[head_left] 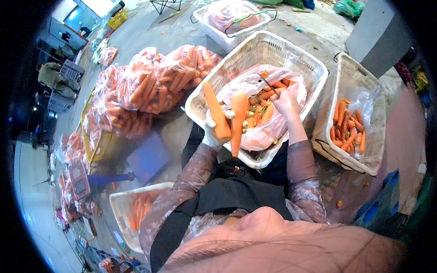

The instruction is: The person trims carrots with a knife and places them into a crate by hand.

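Note:
My left hand (211,135), in a white glove, is closed around two large carrots; one carrot (215,110) leans up to the left, and the other carrot (238,119) points its narrow end down. My right hand (287,103) is bare and grips a thin, dark knife (270,85). A round orange carrot piece (264,74) shows at the knife's far end. Below both hands, a white plastic crate (314,86) holds an open pinkish plastic bag (289,75) with carrots and cut ends inside.
Full clear bags of carrots (145,86) are heaped at the left. On the right stands another white crate (380,113) with loose carrots, beside a grey pillar (375,36). A further crate (223,40) is behind, and one (120,204) sits at lower left near a blue platform (148,154).

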`<state>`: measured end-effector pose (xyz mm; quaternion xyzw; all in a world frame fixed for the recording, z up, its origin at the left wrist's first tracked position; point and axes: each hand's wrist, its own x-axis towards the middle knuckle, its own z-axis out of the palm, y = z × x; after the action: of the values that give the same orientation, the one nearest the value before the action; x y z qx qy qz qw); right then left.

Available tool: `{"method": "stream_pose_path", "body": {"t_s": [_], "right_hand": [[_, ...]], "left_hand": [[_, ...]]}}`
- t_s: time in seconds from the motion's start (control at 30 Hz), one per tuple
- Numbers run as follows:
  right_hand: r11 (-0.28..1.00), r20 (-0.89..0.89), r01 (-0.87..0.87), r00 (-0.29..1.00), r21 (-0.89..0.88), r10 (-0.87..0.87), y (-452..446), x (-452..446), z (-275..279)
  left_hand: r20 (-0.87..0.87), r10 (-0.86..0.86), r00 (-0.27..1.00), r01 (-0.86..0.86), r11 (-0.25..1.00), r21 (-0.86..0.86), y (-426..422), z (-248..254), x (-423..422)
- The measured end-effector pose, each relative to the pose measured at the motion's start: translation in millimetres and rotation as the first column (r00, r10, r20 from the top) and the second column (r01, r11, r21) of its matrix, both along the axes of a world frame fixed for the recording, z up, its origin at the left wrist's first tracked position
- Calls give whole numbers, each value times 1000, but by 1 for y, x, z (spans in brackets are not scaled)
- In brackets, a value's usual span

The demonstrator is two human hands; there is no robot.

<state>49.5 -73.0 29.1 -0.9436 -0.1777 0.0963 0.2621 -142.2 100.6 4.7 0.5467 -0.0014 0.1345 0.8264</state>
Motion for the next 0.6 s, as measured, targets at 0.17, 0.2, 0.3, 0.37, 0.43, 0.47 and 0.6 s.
{"method": "stream_pose_path", "body": {"t_s": [0.17, 0.2, 0.3, 0.37, 0.43, 0.47, 0.6], "right_hand": [[988, 120, -122, 984, -93, 132, 12, -4, -8], [986, 104, -134, 984, -101, 145, 13, -5, -12], [978, 86, -177, 979, -108, 186, 16, -2, -19], [973, 99, -188, 974, -133, 201, 16, -3, -19], [969, 112, -196, 970, -151, 214, 15, -3, -16], [966, 121, -205, 967, -155, 225, 15, -4, -16], [941, 4, -332, 943, 66, 333, 23, -12, -3]], "left_hand": [[137, -92, 986, 155, 801, -578, 3, -17, 10], [250, -187, 950, 312, 536, -784, 1, -8, 11], [97, -97, 991, 132, 481, -866, 3, -5, 10], [84, -97, 992, 122, 508, -853, 11, -11, 1], [57, -105, 993, 99, 456, -884, 17, -9, -15], [99, -133, 986, 153, 496, -855, 24, -12, -29], [254, -230, 939, 340, 721, -604, 41, 2, -75]]}}
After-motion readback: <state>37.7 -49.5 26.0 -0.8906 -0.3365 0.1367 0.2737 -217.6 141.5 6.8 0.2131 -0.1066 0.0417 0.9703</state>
